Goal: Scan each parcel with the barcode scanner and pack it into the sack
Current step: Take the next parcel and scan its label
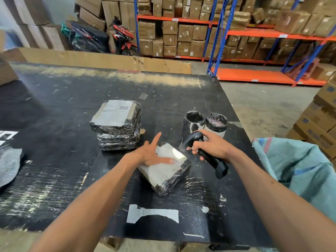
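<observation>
A warehouse of blue-and-orange racking stacked with cartons lies behind a scuffed black bench (54, 99), on which the work is under way.

As for progress, it looks to be mid-run: one flat parcel (164, 168) lies on the bench under the hands with a bright patch of light on its label, which suggests it is being scanned just now and is not yet packed. Beyond the left hand, farther up the bench, sits a stack of wrapped parcels (116, 124), and just behind the right hand stand two wrapped cylindrical parcels (205, 124); all of these seem to await their turn. The sack (294, 166), a teal woven one, gapes open to the outside of the right forearm, off the bench edge; what it already holds cannot be seen.

The left hand (152, 153) is spread flat, fingers straight and apart, pressing on the parcel's label face to steady it. The right hand (211, 147) is wrapped round the handle of the barcode scanner (203, 153), whose head points down toward the label, just beside the left fingertips.
</observation>
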`<state>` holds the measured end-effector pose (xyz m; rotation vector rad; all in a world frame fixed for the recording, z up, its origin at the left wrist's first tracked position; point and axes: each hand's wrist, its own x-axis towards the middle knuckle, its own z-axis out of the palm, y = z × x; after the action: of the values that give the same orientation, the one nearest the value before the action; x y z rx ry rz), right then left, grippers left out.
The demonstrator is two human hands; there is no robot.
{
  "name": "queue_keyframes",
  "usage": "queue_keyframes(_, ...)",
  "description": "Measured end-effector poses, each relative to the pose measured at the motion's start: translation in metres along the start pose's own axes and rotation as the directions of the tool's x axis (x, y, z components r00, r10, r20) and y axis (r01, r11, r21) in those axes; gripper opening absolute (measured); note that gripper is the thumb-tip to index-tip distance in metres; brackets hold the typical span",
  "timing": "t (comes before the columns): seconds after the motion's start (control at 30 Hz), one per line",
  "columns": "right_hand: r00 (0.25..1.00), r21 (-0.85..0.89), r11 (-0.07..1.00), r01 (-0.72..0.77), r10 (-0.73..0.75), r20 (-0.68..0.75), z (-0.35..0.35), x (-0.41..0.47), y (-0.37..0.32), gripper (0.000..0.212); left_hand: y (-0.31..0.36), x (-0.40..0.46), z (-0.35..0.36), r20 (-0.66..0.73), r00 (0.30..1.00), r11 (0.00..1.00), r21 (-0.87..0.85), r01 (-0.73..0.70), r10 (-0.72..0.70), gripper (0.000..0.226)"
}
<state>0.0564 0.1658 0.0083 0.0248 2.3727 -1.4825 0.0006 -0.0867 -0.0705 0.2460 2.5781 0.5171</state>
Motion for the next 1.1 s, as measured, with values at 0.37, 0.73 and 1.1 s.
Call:
queue_keyframes(0.37,1.0,0.121,0.992,-0.028,0.027,0.01,0.001,0.004,-0.002,0.031,-0.024,-0.021,-0.002,-0.044,0.965,0.851,-0.461,-0.25,0.26,0.082)
queue_keyframes(0.73,0.985,0.37,0.919,0.137,-0.087,-0.148,0.037,0.007,-0.032,0.041,-0.001,-0.036,0.01,-0.536,0.831,0.727,-0.629,-0.274,-0.151,0.077)
queue_keyframes(1.1,0.896,0.128,0.953,0.273,-0.204,-0.394,0.057,-0.005,-0.037,0.048,0.024,-0.036,0.013,-0.636,0.747,0.703,-0.621,-0.346,-0.194,0.059)
